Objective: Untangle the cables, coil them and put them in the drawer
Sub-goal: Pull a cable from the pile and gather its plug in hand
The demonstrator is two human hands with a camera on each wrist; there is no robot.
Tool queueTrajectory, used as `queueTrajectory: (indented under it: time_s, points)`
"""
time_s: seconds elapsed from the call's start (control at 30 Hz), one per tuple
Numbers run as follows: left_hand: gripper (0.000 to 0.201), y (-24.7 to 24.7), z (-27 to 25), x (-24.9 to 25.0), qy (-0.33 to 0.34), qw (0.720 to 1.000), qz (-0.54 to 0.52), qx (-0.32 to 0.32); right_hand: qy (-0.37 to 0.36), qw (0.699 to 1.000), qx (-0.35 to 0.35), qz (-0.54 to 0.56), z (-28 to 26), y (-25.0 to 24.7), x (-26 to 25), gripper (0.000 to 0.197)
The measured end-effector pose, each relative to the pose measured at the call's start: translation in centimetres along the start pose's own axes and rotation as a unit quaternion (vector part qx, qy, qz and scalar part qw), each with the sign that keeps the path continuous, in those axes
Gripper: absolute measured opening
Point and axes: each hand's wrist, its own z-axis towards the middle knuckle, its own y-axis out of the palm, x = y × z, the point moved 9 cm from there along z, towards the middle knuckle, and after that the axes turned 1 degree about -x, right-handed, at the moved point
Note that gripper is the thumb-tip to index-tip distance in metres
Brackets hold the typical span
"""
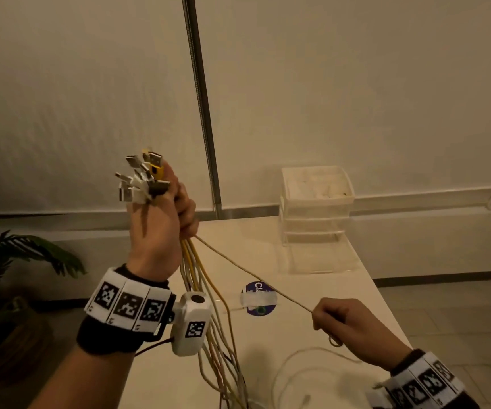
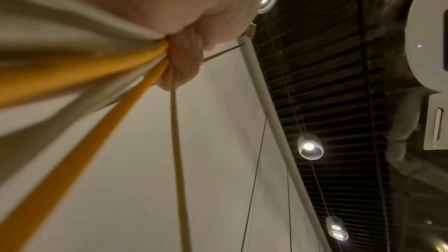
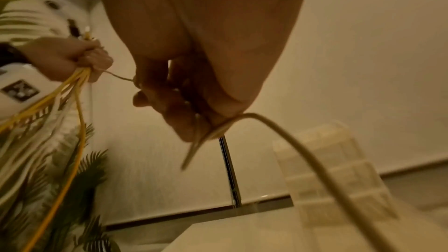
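My left hand [image 1: 164, 219] is raised above the table's left edge and grips a bundle of white and yellow cables [image 1: 209, 314], their USB plugs [image 1: 144, 178] fanning out above the fist. The strands hang down past my wrist to the table. In the left wrist view the yellow and white cables [image 2: 80, 76] run out of my curled fingers [image 2: 184, 60]. One pale cable [image 1: 253, 274] stretches taut from that fist to my right hand [image 1: 338, 323], which grips it low on the right; its slack loops on the table. The right wrist view shows this cable [image 3: 303, 152] leaving my closed fingers [image 3: 174, 101].
A clear plastic drawer unit [image 1: 315, 214] stands at the table's [image 1: 179, 379] far end, its top drawer holding pale items. A round blue sticker [image 1: 257, 298] lies mid-table. A potted plant [image 1: 17, 261] stands left of the table. A metal pole [image 1: 206, 113] runs up the wall.
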Motion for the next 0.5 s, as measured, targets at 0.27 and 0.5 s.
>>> queueTrajectory:
  time_s: [0.27, 0.5]
  points:
    - [0.051, -2.1, -0.1, 2.0, 0.049, 0.995, -0.001, 0.082, -0.013, 0.996, 0.0, -0.092, 0.2, -0.2, 1.9, 0.027]
    - [0.031, 2.1, -1.9, -2.4, -0.054, 0.985, 0.057, -0.152, 0.033, 0.996, 0.068, 0.043, -0.7, -0.6, 1.6, 0.032]
